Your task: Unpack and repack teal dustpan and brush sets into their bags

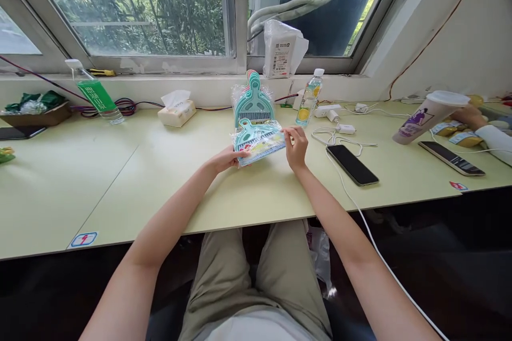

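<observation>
A teal brush-and-dustpan set in clear plastic wrap is held up over the table's middle, tilted, with a printed card along its front. My left hand grips its lower left corner, thumb on top. At its right end, my right hand pinches the edge of the wrap between thumb and fingers. Right behind it, a stack of similar wrapped teal dustpans stands upright near the wall.
A tissue pack lies left of the stack. A drink bottle, white cables and a black phone are on the right. Farther right are a large cup, another phone and another person's hand. A green-labelled bottle leans at left.
</observation>
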A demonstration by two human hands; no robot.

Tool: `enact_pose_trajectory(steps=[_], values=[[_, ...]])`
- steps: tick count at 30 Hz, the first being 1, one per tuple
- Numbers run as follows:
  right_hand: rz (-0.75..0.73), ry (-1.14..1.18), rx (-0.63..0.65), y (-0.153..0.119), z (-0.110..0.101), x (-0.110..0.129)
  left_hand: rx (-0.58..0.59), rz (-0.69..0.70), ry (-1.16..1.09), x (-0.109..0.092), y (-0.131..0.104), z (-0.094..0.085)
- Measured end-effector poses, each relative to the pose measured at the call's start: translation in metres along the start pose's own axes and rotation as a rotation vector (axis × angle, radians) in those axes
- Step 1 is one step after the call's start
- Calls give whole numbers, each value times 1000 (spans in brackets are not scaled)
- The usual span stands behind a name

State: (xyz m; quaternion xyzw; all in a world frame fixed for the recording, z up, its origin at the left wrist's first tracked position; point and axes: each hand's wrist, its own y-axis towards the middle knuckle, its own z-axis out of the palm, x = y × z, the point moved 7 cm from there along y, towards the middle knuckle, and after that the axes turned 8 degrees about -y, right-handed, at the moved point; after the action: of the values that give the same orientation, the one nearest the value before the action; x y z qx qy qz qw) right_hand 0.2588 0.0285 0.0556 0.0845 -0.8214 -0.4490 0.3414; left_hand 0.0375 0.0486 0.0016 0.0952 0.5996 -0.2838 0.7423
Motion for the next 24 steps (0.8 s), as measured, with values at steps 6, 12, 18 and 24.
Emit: enact_pose_trajectory(steps=[6, 12, 18, 24], values=[[143, 114, -21, 1, 3, -12, 31, 48, 62, -1, -3, 8], [104, 70, 12, -1, 8, -14, 38, 92, 135, -3, -4, 7], [77, 109, 79, 2, 12, -14, 10, 123, 60, -5, -6, 10], [138, 418, 377, 2, 30, -15, -73, 101, -137, -4, 0, -3]])
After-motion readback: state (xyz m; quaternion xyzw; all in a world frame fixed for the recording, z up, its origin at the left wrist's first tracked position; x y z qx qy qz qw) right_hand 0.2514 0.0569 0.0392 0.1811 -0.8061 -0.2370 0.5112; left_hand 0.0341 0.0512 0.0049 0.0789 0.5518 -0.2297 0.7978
